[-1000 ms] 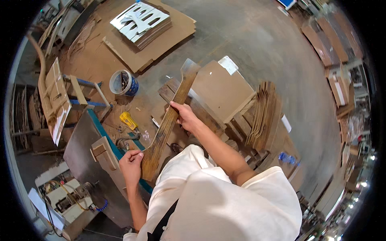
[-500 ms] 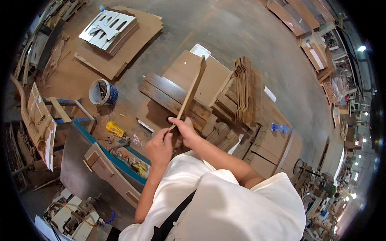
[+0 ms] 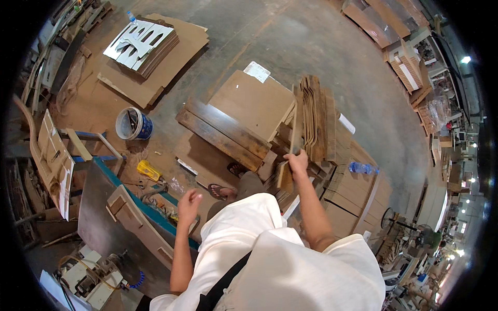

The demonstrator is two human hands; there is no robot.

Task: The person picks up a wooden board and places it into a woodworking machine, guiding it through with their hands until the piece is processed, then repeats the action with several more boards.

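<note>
My right hand (image 3: 297, 164) is wrapped round a long wooden slat (image 3: 297, 124), which stands beside a row of curved wooden slats (image 3: 313, 119). Empty and with loosely bent fingers, my left hand (image 3: 188, 206) hangs over the near left side, apart from any piece. Two dark, smooth wooden boards (image 3: 223, 132) lie side by side in front of my feet. Behind them is a sheet of cardboard (image 3: 254, 98) with a white piece at its far edge. The near end of the held slat is partly hidden by my hand.
To the left stand a white and blue bucket (image 3: 134, 123) with tools and a yellow-handled tool (image 3: 149, 169). A grey-topped bench (image 3: 106, 202) runs along my left. Farther off lies a stack of white cut-out panels (image 3: 141, 44). A plastic bottle (image 3: 363, 168) rests on cardboard at right.
My right hand has carried the slat rightward to the row of curved slats. My left hand has let go of it and drawn back to the left.
</note>
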